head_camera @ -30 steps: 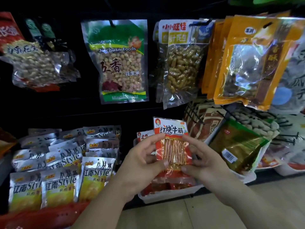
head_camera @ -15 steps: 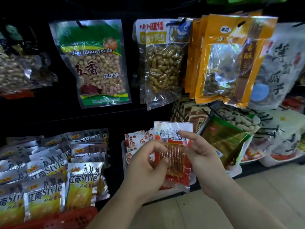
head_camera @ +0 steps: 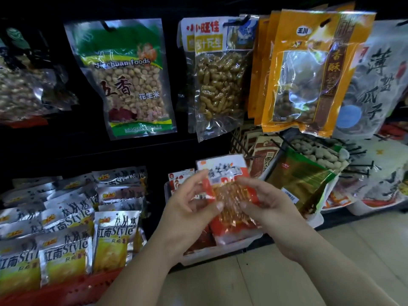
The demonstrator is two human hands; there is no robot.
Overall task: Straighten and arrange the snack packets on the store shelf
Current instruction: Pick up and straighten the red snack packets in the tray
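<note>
Both hands pinched one red-and-white plastic snack packet (head_camera: pixel 229 195) above the white plastic tray (head_camera: pixel 220 250) low on the shelf; left hand (head_camera: pixel 187 208) gripped its left edge; right hand (head_camera: pixel 265 208) its right; silver-yellow foil packets (head_camera: pixel 114 237) sat left.

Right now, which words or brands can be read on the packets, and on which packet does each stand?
"Jinchuan foods": green peanut bag
"五香": green peanut bag
"花生米": green peanut bag
"小旺佳": clear peanut bag
"玉川": orange bag
"香酥": orange bag
"薄盐瓜子": white bag
"江南Style": silver packets
Held red packet: blurred, unreadable.
</note>
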